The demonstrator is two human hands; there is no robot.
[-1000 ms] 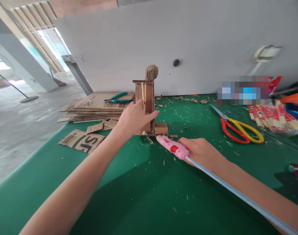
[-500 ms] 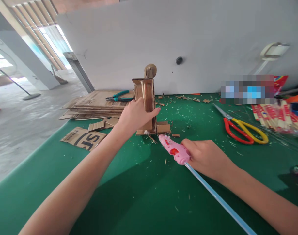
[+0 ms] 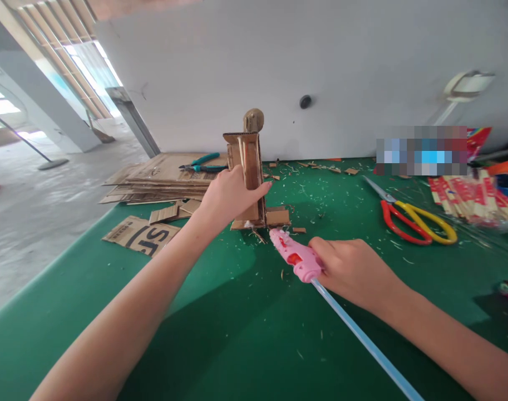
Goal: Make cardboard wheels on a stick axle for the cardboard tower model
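My left hand [image 3: 228, 192] is closed around an upright cardboard structure [image 3: 251, 167], its thumb lying across the near side. A round, brown cardboard-coloured piece [image 3: 254, 120] tops the structure, and thin sticks run down its side. In my right hand [image 3: 345, 264] is a pink hot glue gun [image 3: 294, 255], with a long translucent glue stick [image 3: 362, 337] coming out of its back. The gun's nozzle points at the base of the structure, close to a small cardboard piece [image 3: 277, 216]. Whether the tip touches the cardboard I cannot tell.
Stacked cardboard sheets [image 3: 153, 175] lie at the left with teal-handled pliers [image 3: 203, 162] on top. A printed cardboard scrap [image 3: 139, 235] is nearer. Scissors [image 3: 410, 214] and bundled sticks [image 3: 473, 195] lie at the right. Cardboard bits litter the green tabletop [image 3: 220, 345] before a white wall.
The cardboard structure has leaned or shifted very slightly left, with my left hand on it. The glue gun has moved a little left, and its glue stick hangs at a slightly different angle.
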